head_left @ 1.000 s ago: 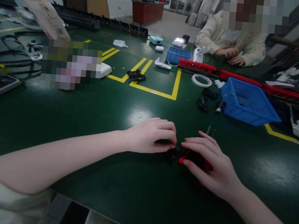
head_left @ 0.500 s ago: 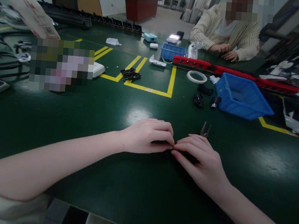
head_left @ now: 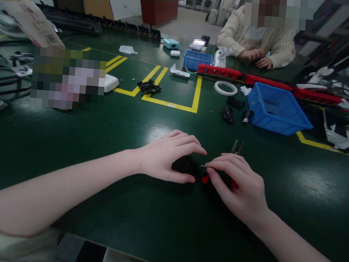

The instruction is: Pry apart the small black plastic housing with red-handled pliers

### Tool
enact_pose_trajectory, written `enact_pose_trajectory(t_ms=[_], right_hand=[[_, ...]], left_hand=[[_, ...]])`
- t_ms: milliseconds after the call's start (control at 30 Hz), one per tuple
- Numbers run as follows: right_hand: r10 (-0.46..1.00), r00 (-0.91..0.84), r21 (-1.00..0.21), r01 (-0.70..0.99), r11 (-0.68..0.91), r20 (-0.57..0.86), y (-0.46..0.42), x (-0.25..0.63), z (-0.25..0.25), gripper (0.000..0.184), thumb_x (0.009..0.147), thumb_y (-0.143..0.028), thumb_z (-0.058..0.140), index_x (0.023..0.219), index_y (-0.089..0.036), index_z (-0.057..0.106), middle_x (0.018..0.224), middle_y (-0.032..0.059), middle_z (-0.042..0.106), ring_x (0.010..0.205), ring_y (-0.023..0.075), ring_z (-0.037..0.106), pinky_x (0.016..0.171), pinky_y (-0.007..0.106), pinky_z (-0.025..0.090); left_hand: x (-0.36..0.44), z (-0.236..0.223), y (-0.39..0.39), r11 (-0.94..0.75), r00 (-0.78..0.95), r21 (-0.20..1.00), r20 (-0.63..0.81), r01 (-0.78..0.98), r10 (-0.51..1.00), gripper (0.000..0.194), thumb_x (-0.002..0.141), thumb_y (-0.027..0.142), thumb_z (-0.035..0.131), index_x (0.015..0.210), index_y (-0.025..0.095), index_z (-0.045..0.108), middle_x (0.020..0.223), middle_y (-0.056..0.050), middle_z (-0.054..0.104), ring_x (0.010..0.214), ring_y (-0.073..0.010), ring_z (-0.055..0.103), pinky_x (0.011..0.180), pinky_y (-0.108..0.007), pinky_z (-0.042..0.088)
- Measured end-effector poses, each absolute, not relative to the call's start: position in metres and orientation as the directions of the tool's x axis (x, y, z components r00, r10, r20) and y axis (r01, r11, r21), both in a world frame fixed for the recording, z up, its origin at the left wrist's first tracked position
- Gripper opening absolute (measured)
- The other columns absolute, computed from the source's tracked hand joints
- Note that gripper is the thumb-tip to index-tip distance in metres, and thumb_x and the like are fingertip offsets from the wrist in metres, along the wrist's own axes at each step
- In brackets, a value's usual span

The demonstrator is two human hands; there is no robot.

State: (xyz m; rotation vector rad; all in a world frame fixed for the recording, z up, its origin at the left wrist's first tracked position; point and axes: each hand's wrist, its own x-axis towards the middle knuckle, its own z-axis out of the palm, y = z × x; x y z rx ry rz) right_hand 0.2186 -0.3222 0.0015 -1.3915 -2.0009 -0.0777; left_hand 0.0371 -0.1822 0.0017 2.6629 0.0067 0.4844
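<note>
My left hand (head_left: 172,157) is open over the green table (head_left: 118,220), thumb and fingers apart, with nothing between them. A little to its right, my right hand (head_left: 240,179) pinches a thin, short metal pin (head_left: 203,165) between thumb and fingertips; one end sticks out to the left. Beneath the right hand lie red-handled pliers (head_left: 237,148). Their metal jaws point away beyond the knuckles, and bits of the red handles show under the fingers. The rest of the pliers is hidden by the hand.
A blue bin (head_left: 277,111) stands right of centre, with small black parts (head_left: 228,115) beside it. Behind them lie a white tape roll (head_left: 225,88) and a red strip (head_left: 267,84). More black pieces (head_left: 149,87) lie near yellow tape lines. Another person (head_left: 257,42) sits across the table.
My left hand has let go and opened, its thumb and fingers spreading away from the right hand's fingertips. The thin metal pin now shows in my right hand. The view has shifted slightly.
</note>
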Motion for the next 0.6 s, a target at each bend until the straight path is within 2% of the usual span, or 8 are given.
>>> enact_pose_trajectory(t_ms=[67,100,200,267,333,467,600], right_hand=[[0.801,-0.200,-0.309,0.849,0.430,0.564,-0.322,0.222,0.002,0.011,0.085,-0.010,0.058,0.093,-0.016,0.062,0.087,0.0046,0.066,0.084,0.0134,0.061,0.079,0.031,0.050],[0.797,-0.210,-0.298,0.850,0.435,0.566,-0.322,0.224,0.002,0.013,0.085,-0.010,0.057,0.095,-0.016,0.062,0.087,0.0049,0.066,0.085,0.0134,0.061,0.080,0.031,0.050],[0.783,-0.238,-0.268,0.849,0.455,0.575,-0.324,0.228,0.003,0.016,0.085,-0.008,0.055,0.098,-0.015,0.062,0.088,0.0052,0.066,0.086,0.0134,0.061,0.082,0.031,0.050],[0.767,-0.245,-0.255,0.847,0.467,0.593,-0.325,0.230,0.002,0.017,0.084,-0.007,0.057,0.098,-0.016,0.062,0.089,0.0050,0.066,0.086,0.0135,0.061,0.084,0.032,0.051],[0.748,-0.252,-0.243,0.841,0.483,0.614,-0.326,0.231,0.002,0.019,0.082,-0.007,0.060,0.098,-0.017,0.061,0.088,0.0043,0.066,0.084,0.0135,0.062,0.086,0.035,0.051],[0.715,-0.285,-0.218,0.824,0.523,0.638,-0.330,0.229,0.002,0.023,0.077,-0.007,0.066,0.097,-0.018,0.061,0.087,0.0030,0.067,0.080,0.0129,0.063,0.090,0.040,0.051],[0.708,-0.295,-0.203,0.825,0.527,0.642,-0.332,0.226,0.007,0.022,0.077,-0.006,0.065,0.095,-0.019,0.062,0.084,0.0025,0.068,0.079,0.0129,0.064,0.090,0.040,0.051]], left_hand=[[0.036,0.002,-0.177,-0.908,0.969,0.418,0.234,-0.026,0.080,0.070,0.077,0.051,0.069,0.131,0.014,0.045,0.124,-0.014,0.056,0.114,-0.0278,0.052,0.095,-0.040,0.038],[0.035,0.002,-0.174,-0.909,0.978,0.416,0.190,0.000,0.087,0.071,0.078,0.051,0.069,0.133,0.014,0.043,0.125,-0.014,0.056,0.114,-0.0280,0.052,0.094,-0.040,0.039],[0.035,0.001,-0.170,-0.912,0.986,0.407,0.130,0.040,0.102,0.048,0.084,0.044,0.065,0.122,0.017,0.053,0.114,-0.009,0.059,0.105,-0.0243,0.055,0.088,-0.036,0.041],[0.035,0.000,-0.169,-0.910,0.985,0.413,0.142,0.032,0.100,0.036,0.084,0.042,0.066,0.109,0.017,0.060,0.107,-0.007,0.059,0.097,-0.0217,0.056,0.083,-0.033,0.043],[0.034,0.001,-0.170,-0.895,0.976,0.447,0.187,0.019,0.115,0.036,0.081,0.043,0.068,0.103,0.015,0.060,0.103,-0.007,0.056,0.091,-0.0197,0.056,0.076,-0.031,0.044],[0.033,0.005,-0.177,-0.842,0.944,0.540,0.276,0.002,0.179,0.035,0.081,0.038,0.069,0.102,0.015,0.056,0.105,-0.007,0.054,0.091,-0.0181,0.056,0.074,-0.028,0.047],[0.034,0.005,-0.189,-0.815,0.932,0.578,0.269,0.045,0.242,0.033,0.083,0.032,0.066,0.108,0.018,0.051,0.103,-0.004,0.061,0.092,-0.0169,0.060,0.078,-0.028,0.047]])
